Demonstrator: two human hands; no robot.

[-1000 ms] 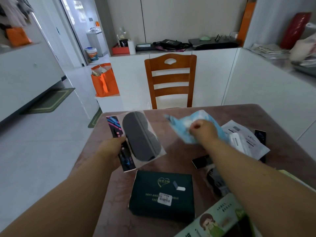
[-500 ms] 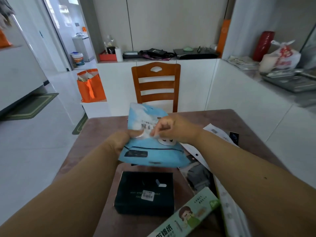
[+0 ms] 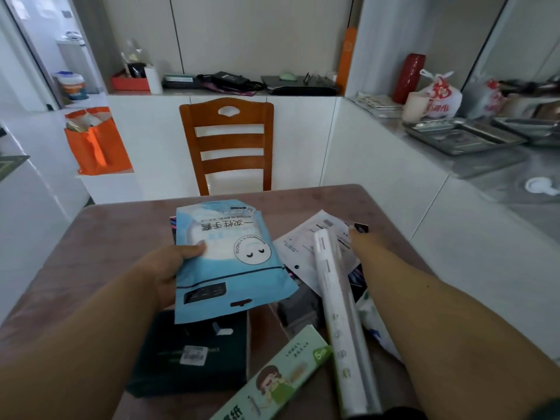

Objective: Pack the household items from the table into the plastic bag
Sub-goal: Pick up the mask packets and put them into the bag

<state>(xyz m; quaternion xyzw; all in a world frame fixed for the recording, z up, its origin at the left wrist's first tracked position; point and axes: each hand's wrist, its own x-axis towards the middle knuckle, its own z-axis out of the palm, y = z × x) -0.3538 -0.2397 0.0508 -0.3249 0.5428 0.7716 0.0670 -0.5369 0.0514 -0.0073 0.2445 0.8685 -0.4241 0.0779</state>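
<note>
Packing looks barely started, going by this shot. No open plastic bag is anywhere in sight on the worktop point(image 3: 115, 237), so I'd guess nothing has gone in yet.

The left hand point(image 3: 165, 272) is gripping a blue pouch point(image 3: 227, 262) with its thumb on the front, held up over the pile. There's a second flat pack tucked behind it, only a dark striped edge showing. The right hand point(image 3: 359, 239) is reaching toward the white paper sheet point(image 3: 306, 247) at the far side; can't tell if its fingers are open or closed, it's mostly hidden.

Count of what's left on the worktop:
- one dark green box point(image 3: 194, 356)
- one long white roll box point(image 3: 339, 322)
- one green-and-white box point(image 3: 272, 380) with a cartoon face
- one grey packet point(image 3: 300, 310) under the roll
- some other bits under the right arm, too hidden to count
</note>
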